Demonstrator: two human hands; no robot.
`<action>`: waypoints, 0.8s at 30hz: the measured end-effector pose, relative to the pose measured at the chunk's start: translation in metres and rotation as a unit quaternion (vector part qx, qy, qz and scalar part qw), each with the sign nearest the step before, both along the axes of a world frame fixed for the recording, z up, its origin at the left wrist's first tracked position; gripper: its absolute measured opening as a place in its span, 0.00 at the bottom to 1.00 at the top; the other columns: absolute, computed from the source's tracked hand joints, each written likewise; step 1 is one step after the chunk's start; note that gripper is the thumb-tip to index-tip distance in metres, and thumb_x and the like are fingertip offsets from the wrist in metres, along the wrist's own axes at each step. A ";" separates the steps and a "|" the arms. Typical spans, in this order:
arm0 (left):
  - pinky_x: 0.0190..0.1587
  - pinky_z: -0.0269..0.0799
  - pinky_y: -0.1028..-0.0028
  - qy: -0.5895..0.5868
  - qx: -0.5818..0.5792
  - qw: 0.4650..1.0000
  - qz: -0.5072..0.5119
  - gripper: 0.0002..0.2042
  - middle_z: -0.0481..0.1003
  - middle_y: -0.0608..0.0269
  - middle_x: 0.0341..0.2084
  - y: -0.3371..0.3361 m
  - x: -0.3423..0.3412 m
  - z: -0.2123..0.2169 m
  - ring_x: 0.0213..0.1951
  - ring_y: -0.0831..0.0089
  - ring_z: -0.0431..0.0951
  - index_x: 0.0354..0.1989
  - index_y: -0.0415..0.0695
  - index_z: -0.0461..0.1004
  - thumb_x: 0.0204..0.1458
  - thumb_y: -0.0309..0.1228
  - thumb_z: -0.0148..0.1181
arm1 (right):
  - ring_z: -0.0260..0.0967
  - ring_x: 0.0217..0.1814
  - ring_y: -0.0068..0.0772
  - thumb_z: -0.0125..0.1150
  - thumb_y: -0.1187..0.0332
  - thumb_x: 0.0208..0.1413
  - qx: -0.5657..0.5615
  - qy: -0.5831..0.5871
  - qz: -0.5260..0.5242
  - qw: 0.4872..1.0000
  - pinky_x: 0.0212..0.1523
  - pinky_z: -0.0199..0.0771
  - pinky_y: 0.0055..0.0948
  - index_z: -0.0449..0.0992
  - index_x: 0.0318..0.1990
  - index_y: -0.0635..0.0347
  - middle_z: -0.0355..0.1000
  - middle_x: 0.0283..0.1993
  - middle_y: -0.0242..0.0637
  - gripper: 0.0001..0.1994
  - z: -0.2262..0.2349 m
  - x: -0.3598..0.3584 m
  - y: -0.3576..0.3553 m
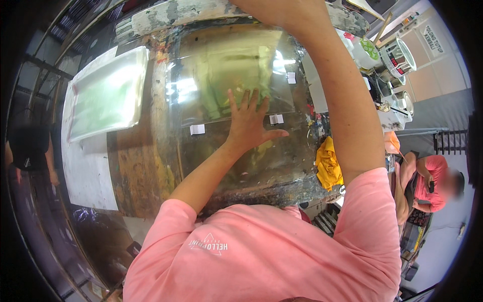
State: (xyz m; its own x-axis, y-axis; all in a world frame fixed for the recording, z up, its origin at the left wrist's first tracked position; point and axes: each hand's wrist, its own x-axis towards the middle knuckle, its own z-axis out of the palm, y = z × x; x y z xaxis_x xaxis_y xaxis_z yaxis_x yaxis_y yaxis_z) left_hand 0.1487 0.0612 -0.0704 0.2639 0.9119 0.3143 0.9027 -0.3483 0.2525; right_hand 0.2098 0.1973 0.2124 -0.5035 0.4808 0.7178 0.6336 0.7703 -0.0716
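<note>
My left hand [249,123] lies flat with fingers spread on a clear plastic sheet [221,65] that covers a greenish print on the paint-stained worktable [146,171]. Small white tape tabs [197,129] hold the sheet's near edge. My right hand [282,11] reaches over the far edge of the sheet at the top of the view; its fingers are cut off by the frame, so I cannot tell what it holds.
A stack of clear film over green sheets [108,93] lies at the left. A yellow rag [328,163] sits at the table's right edge. Paint cans [397,58] stand at the far right. A seated person in pink [432,183] is at right, another person [27,151] at left.
</note>
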 end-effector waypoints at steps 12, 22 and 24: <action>0.73 0.26 0.26 -0.028 0.038 0.998 -0.031 0.53 0.66 0.41 0.69 0.000 0.004 0.001 0.73 0.41 0.60 0.63 0.42 0.77 0.44 0.80 0.55 | 0.77 0.34 0.54 0.56 0.49 0.58 0.005 -0.015 -0.028 0.999 0.47 0.68 0.47 0.79 0.24 0.64 0.78 0.27 0.50 0.24 0.003 0.006 -0.015; 0.43 0.78 0.73 -0.651 0.025 0.752 0.099 0.26 0.80 0.65 0.33 -0.003 -0.119 0.126 0.35 0.74 0.80 0.44 0.39 0.77 0.43 0.41 0.84 | 0.76 0.35 0.57 0.60 0.49 0.58 0.000 0.005 -0.052 0.999 0.46 0.70 0.49 0.78 0.35 0.64 0.76 0.27 0.52 0.22 -0.033 0.014 -0.037; 0.46 0.79 0.73 -0.648 -0.007 0.756 0.090 0.28 0.82 0.61 0.36 -0.020 -0.136 0.150 0.39 0.74 0.82 0.48 0.38 0.77 0.43 0.39 0.84 | 0.75 0.37 0.55 0.60 0.48 0.60 0.006 -0.048 -0.050 0.998 0.47 0.69 0.49 0.80 0.36 0.62 0.76 0.32 0.50 0.22 -0.058 0.019 -0.058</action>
State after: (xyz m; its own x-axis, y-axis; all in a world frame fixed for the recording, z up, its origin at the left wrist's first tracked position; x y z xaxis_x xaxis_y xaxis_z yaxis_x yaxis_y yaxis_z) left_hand 0.0123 0.0412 0.0798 -0.3857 0.9022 0.1929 -0.0733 -0.2384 0.9684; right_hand 0.2288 0.1394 0.1541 -0.5201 0.5234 0.6749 0.7102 0.7040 0.0014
